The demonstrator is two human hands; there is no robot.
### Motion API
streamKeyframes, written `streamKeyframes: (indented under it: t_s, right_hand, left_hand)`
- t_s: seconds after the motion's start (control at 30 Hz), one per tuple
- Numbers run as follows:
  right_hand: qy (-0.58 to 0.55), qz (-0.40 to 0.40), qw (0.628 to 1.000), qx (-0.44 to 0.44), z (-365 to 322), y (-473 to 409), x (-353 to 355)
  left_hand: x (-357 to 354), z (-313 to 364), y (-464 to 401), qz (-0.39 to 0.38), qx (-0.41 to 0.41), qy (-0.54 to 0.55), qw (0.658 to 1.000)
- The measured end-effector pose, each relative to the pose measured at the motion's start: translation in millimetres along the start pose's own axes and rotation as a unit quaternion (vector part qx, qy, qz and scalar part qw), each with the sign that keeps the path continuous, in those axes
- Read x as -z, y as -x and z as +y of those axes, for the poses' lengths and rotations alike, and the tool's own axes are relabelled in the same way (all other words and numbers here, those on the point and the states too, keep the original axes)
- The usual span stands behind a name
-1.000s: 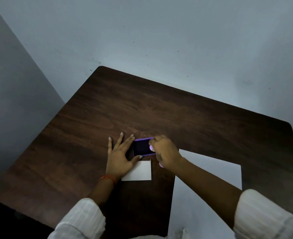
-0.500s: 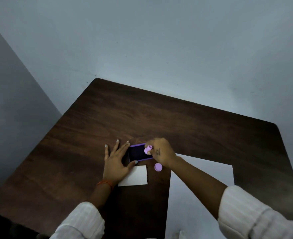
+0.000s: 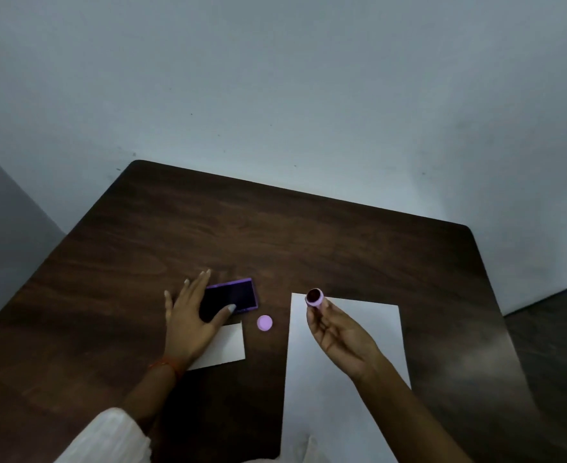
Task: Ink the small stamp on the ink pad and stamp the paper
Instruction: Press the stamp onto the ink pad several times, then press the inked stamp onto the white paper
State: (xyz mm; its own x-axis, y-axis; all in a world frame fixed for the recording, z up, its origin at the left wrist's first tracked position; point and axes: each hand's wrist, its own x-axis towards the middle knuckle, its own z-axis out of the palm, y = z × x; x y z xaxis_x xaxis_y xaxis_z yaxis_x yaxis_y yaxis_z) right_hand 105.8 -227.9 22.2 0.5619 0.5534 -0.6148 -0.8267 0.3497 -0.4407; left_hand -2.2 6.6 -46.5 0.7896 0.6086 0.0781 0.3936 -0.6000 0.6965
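The right hand (image 3: pixel 338 339) is pinching the small stamp (image 3: pixel 315 298) between thumb and fingertips, holding it raised over the 11 o'clock corner of the paper (image 3: pixel 348 412) with its round face turned up toward the camera. The face is looking dark, which suggests, as a judgement, that ink has been taken up. The left hand (image 3: pixel 188 319) is lying flat with fingers spread and gripping nothing, its thumb resting on the dark surface of the ink pad (image 3: pixel 233 295); the pad is sitting at 9 o'clock from the stamp, well apart from it. A lilac cap (image 3: pixel 264 322) is lying on the table (image 3: pixel 308 235) between pad and paper, and a small white card (image 3: pixel 223 345) is lying at 6 o'clock from the pad, partly under the left palm.

Risks from here: the stamp must be turned face down before pressing, and a tilted landing would be leaving a partial print. A sideways slip on contact would be smearing it. The paper is not being held, so it may be shifting or lifting with the stamp. The thumb on the pad may be picking up ink and marking the card.

Compared with half a second earlier, the stamp is no longer being pressed on the pad: it is now lifted, carried toward 3 o'clock over the paper, and turned face up, while the left hand is staying at the pad.
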Motion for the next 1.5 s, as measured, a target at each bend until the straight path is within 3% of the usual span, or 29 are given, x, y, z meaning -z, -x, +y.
streamKeyframes:
  t_s: [0.1,0.2,0.33,0.4,0.5,0.63,0.83,0.93,1.07,1.2,1.37,1.5]
  right_hand:
    - [-0.024,-0.009,1.0,0.005,0.7,6.0,8.2]
    - [-0.018,-0.018,1.0,0.014,-0.2,9.0,13.5]
    - [0.018,0.014,0.999,0.049,-8.7,6.7,17.3]
    - [0.131,0.088,0.983,0.094,-11.6,0.9,15.4]
    - [0.389,0.224,0.87,0.202,-7.3,-10.5,11.5]
    - [0.552,0.204,0.739,0.329,4.1,-27.5,6.2]
    - [0.703,0.173,0.592,0.354,13.0,-44.3,0.5]
    - [0.783,0.166,0.521,0.296,11.8,-52.3,-0.7]
    - [0.838,0.16,0.465,0.236,11.7,-57.4,-4.6]
    - [0.863,0.157,0.438,0.195,14.0,-61.1,-10.0]
    - [0.893,0.14,0.366,0.22,13.7,-61.5,-12.8]
    - [0.899,0.121,0.367,0.207,12.9,-63.1,-13.1]
  left_hand:
    - [-13.0,30.0,4.3,-0.033,-0.106,-0.057,0.992]
    - [-30.3,56.0,6.2,-0.121,-0.169,-0.109,0.972]
    - [-49.8,71.3,-0.3,-0.19,-0.188,-0.185,0.946]
    - [-53.6,73.0,-4.8,-0.203,-0.176,-0.206,0.941]
    - [-56.0,71.0,-8.1,-0.213,-0.17,-0.241,0.932]
    - [-58.3,69.2,-7.8,-0.217,-0.176,-0.274,0.92]
    - [-56.0,71.0,-9.0,-0.216,-0.184,-0.293,0.913]
    - [-55.7,70.9,-9.4,-0.214,-0.183,-0.299,0.912]
    - [-56.0,70.1,-9.6,-0.215,-0.184,-0.297,0.912]
    - [-55.9,69.8,-9.9,-0.22,-0.184,-0.295,0.911]
    - [-54.3,70.1,-8.8,-0.213,-0.183,-0.294,0.914]
    - [-55.9,69.2,-9.0,-0.207,-0.183,-0.288,0.917]
